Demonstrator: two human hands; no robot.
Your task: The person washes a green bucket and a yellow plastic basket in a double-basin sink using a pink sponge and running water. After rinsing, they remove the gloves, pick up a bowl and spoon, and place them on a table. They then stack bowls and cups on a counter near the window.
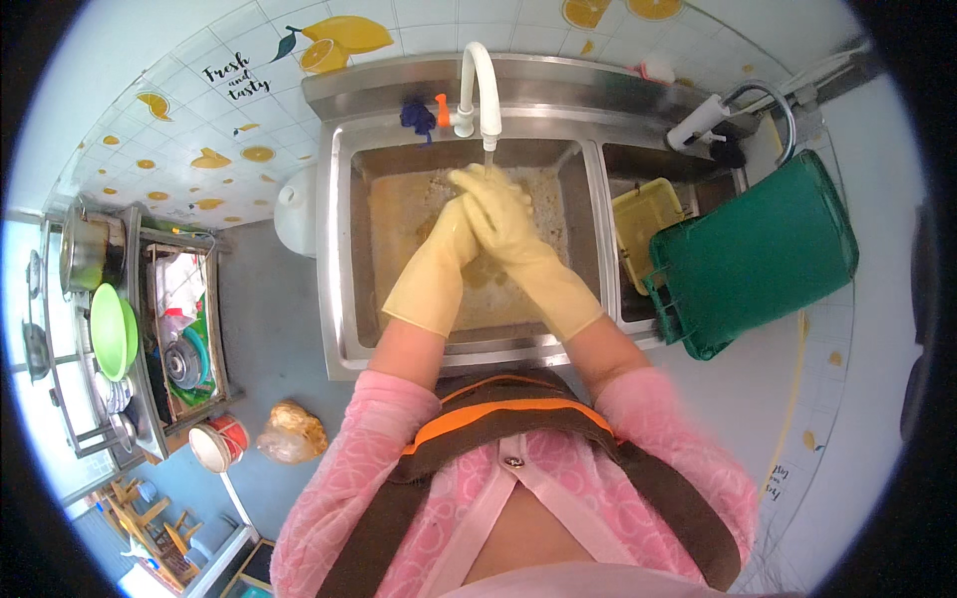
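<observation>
My left hand (457,228) and my right hand (499,213), both in pale yellow rubber gloves, press together below the white gooseneck faucet (487,82). Water runs from the spout onto the gloved fingers. The right hand lies over the left, which is partly hidden, and no object shows between them. Beneath them, the stainless steel sink basin (591,247) holds cloudy brownish water or residue. The faucet has an orange lever handle (442,111), and a dark blue mesh scrubber (417,118) lies beside it on the sink's back ledge.
A green plastic crate (755,254) leans over the smaller basin at the right, beside a yellow plastic basket (649,224). A white jug (297,213) stands left of the sink. Racks at the far left hold a pot (86,250) and a light green bowl (112,333).
</observation>
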